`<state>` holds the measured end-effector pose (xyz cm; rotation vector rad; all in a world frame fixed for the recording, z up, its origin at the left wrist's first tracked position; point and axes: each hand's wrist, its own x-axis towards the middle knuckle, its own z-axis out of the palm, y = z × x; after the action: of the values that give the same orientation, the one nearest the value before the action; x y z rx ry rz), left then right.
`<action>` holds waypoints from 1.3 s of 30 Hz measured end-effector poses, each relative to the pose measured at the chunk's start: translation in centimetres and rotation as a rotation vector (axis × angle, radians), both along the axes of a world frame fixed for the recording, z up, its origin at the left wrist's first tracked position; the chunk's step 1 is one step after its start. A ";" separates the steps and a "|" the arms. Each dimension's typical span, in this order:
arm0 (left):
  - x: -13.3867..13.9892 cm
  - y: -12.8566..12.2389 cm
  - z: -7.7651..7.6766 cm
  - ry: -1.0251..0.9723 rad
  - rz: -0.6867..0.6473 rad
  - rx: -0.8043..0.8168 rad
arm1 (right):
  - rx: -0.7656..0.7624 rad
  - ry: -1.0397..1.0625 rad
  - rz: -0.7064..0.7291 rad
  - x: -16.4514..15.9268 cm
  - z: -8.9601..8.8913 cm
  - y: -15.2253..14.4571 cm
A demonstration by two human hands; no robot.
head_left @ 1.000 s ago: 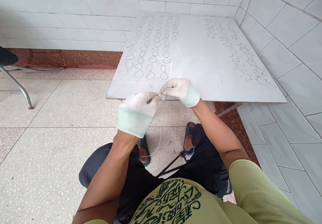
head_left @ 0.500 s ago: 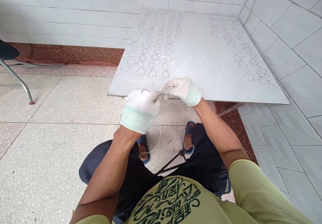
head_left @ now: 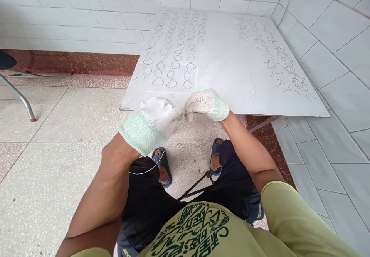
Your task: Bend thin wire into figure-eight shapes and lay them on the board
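My left hand (head_left: pixel 158 116), in a white knit glove with a mint cuff, is closed in a pinch just off the board's front edge. Touching its fingertips is my right hand (head_left: pixel 205 103), gloved alike and also pinching. Between them they grip a thin wire, mostly hidden by the fingers; its pale loose end (head_left: pixel 148 171) hangs in a curve below my left wrist. Beyond the hands, rows of figure-eight wire shapes (head_left: pixel 187 80) lie on the left of the white board (head_left: pixel 222 76). Star-shaped wire pieces (head_left: pixel 283 85) cover its right side.
The board stands close to white tiled walls (head_left: pixel 343 60) at the back and right. A metal-legged chair (head_left: pixel 21 95) is at the far left on the speckled floor (head_left: pixel 72 126). Below the board are my slippered feet (head_left: pixel 163 168) and a dark metal frame (head_left: pixel 199 183).
My left wrist and forearm have swung left and turned, while its fingertips stay against the right hand. The hanging wire end has shifted left and up. My right hand is nearly still.
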<state>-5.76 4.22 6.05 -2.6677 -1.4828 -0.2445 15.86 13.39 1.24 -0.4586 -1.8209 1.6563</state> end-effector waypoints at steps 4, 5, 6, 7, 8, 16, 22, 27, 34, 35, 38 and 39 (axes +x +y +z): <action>0.1 1.1 0.8 0.175 -0.070 0.096 | 0.024 0.008 -0.043 0.7 0.2 0.3; 0.2 1.5 1.0 0.192 -0.080 0.104 | 0.029 0.006 -0.054 0.9 0.3 0.4; 0.2 1.8 1.1 0.203 -0.092 0.111 | 0.035 0.006 -0.063 1.0 0.4 0.4; 0.3 2.1 1.2 0.207 -0.102 0.116 | 0.041 0.008 -0.068 1.2 0.6 0.5; 0.3 2.4 1.2 0.201 -0.108 0.117 | 0.046 0.013 -0.074 1.3 0.8 0.5; -0.4 3.5 0.6 0.131 0.009 0.158 | 0.102 0.065 -0.218 1.7 1.2 1.1; 0.8 2.3 0.4 0.151 0.122 0.211 | 0.090 0.002 -0.233 2.6 1.3 1.8; 1.4 1.8 -0.1 0.087 0.165 0.283 | 0.079 -0.248 -0.263 2.0 2.2 0.7; 1.6 1.9 -0.7 0.022 0.238 0.291 | -0.056 -0.160 -0.354 -0.3 1.6 -0.7; 1.6 2.0 -0.7 0.011 0.254 0.284 | -0.128 -0.137 -0.365 -0.8 1.3 -0.8; 1.4 2.3 -0.7 -0.017 0.262 0.260 | -0.317 -0.055 -0.382 -2.1 0.5 -1.0; 1.3 2.4 -0.8 -0.022 0.250 0.254 | -0.356 -0.027 -0.384 -2.5 0.2 -1.1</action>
<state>-4.49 6.61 5.26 -2.2668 -1.6486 -0.4138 13.33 12.27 1.44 -0.9253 -1.3459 1.6996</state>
